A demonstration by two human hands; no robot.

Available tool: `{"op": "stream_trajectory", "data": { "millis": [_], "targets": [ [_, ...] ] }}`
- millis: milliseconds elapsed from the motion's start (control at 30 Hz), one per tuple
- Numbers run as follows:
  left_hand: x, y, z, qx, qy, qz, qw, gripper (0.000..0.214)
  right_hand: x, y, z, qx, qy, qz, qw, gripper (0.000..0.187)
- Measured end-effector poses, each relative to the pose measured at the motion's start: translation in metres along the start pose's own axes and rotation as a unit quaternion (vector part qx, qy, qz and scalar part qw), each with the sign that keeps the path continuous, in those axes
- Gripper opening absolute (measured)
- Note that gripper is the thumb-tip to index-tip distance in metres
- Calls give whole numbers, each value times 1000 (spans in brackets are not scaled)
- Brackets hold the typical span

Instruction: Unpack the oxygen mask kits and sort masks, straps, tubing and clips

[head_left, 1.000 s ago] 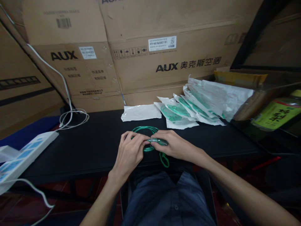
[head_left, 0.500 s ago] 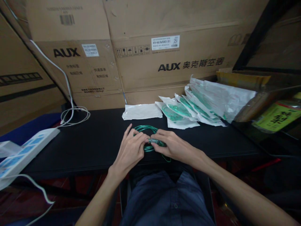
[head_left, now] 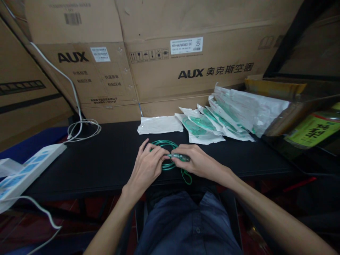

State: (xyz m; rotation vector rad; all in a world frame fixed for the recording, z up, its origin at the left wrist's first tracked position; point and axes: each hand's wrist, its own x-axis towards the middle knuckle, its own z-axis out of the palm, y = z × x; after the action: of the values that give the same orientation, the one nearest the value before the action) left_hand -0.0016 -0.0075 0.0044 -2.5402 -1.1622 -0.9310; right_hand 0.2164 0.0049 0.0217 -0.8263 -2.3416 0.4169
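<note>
"Lying at the far left, does the long white plastic power strip with blue socket faces (head_left: 34, 168) concern the hands?"

"Neither touches it; its place aside probably keeps it out of their way."

"And the left hand (head_left: 148, 162)?"

"Thumb and forefinger meet in a narrow pinch at the left end of a short, rounded, clear-and-green plastic piece (head_left: 177, 156)."

"Where is the coil of thin, glossy green tubing (head_left: 165, 142)?"

"Between the hands, near the front edge of the flat black table (head_left: 114, 159). Its turns are nearly concentric; whether it rests or is lifted cannot be told."

"And the right hand (head_left: 196, 159)?"

"It grips the same piece from the right. The opposed pinches presumably steady it lengthwise. The piece looks translucent at left, darker at right; a slim green loop (head_left: 187, 177) hangs below."

"Beyond?"

"Flat white packets with green contents showing through (head_left: 198, 122) overlap at the right, apparently propping one another."
</note>
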Motion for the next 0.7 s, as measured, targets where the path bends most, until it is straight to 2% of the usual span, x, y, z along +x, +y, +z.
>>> {"op": "stream_trajectory", "data": {
  "millis": [200,433,533,633,700],
  "targets": [
    [-1,1,-1,-2,13,-7,1000,15,1,-1,3,-13,15,-35,999,18],
    [-1,2,-4,-22,-28,-15,999,21,-5,0,2,-38,12,-48,998,20],
    [1,4,-7,-47,-56,-23,997,23,-8,1,-2,-114,-22,-76,990,20],
    [2,4,-7,-70,-80,-29,994,26,-12,-1,-5,-243,-62,-93,964,19],
    [1,3,-7,-81,-88,-27,992,26,-14,-1,-5,-302,-67,-101,946,19]
  ]
}}
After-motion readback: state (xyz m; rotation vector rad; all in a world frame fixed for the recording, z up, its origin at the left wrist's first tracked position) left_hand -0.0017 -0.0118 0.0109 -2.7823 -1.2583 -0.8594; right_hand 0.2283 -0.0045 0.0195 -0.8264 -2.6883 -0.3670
